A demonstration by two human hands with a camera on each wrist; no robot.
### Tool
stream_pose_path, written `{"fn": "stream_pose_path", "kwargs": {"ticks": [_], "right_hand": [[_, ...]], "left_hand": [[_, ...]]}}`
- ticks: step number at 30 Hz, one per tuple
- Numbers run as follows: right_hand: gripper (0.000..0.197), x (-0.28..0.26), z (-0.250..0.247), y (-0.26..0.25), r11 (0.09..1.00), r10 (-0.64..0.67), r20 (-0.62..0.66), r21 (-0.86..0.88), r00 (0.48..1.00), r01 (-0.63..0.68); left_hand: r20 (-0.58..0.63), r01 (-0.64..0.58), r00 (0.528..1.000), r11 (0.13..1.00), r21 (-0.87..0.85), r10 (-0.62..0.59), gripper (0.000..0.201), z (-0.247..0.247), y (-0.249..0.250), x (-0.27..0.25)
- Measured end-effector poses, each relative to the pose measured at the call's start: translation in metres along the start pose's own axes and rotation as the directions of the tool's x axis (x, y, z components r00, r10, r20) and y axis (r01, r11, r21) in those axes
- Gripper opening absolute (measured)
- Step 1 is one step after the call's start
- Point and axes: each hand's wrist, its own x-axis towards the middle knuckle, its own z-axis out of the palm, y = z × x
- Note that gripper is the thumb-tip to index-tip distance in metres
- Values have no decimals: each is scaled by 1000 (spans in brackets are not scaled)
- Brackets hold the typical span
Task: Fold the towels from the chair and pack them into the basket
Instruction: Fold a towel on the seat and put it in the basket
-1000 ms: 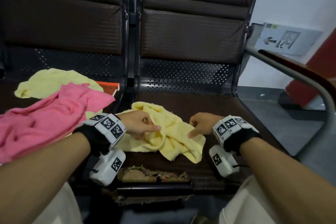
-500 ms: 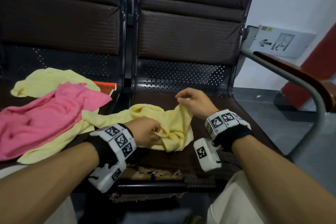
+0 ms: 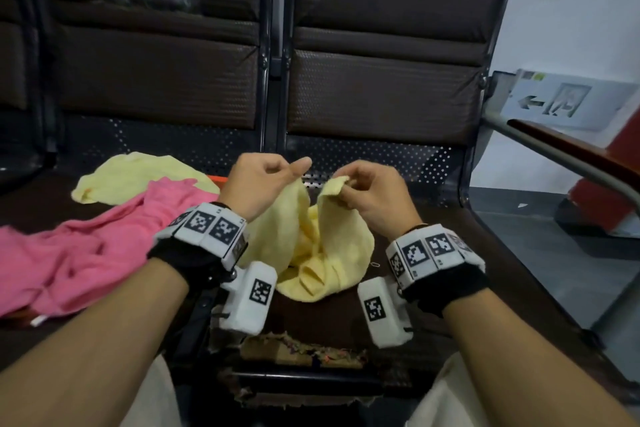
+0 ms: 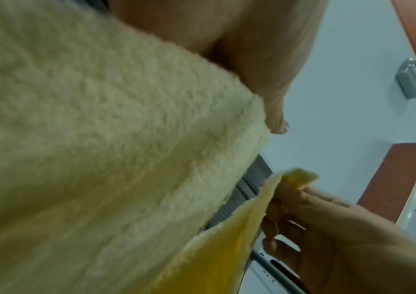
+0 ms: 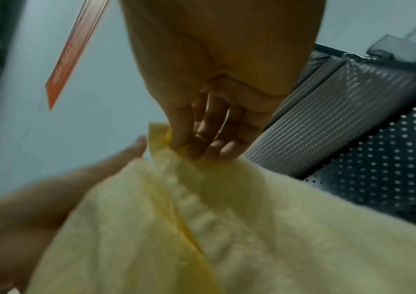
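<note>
A pale yellow towel [image 3: 322,253] hangs crumpled between both hands above the right chair seat [image 3: 433,253], its lower part resting on the seat. My left hand [image 3: 273,180] pinches one top edge of it, and my right hand [image 3: 360,187] pinches a corner close beside it. In the left wrist view the yellow towel [image 4: 101,159] fills most of the picture, with the right hand [image 4: 315,218] holding the corner. In the right wrist view the right hand's fingers [image 5: 202,139] grip the bunched towel [image 5: 214,228]. On the left seat lie a pink towel [image 3: 86,253] and another yellow towel [image 3: 138,177]. No basket is in view.
Dark padded backrests [image 3: 381,80] rise behind both seats. A metal armrest with a wooden top [image 3: 571,156] runs along the right side. The front edge of the right seat is torn [image 3: 304,354]. An exit sign [image 3: 561,100] leans against the white wall.
Both hands have lifted the yellow towel off the seat and come close together at its top edge. The left hand moved up and right from low on the seat.
</note>
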Motion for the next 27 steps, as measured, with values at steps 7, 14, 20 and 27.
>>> {"fn": "stream_pose_path", "kwargs": {"ticks": [7,14,20,27], "right_hand": [[18,9,16,-4,996,-25,189,87,982,8],[21,13,26,2,960,76,315,234,946,-154],[15,23,9,6,933,236,-179,316,955,-171],[10,22,-5,8,980,195,-376,114,906,-164]], "left_hand": [[249,184,961,951,-247,-121,51,-5,-4,1],[371,318,911,880,-354,-179,28,-7,-2,6],[359,232,916,966,-115,-177,8,-9,-11,7],[150,224,971,931,-287,-187,31,-7,-9,5]]}}
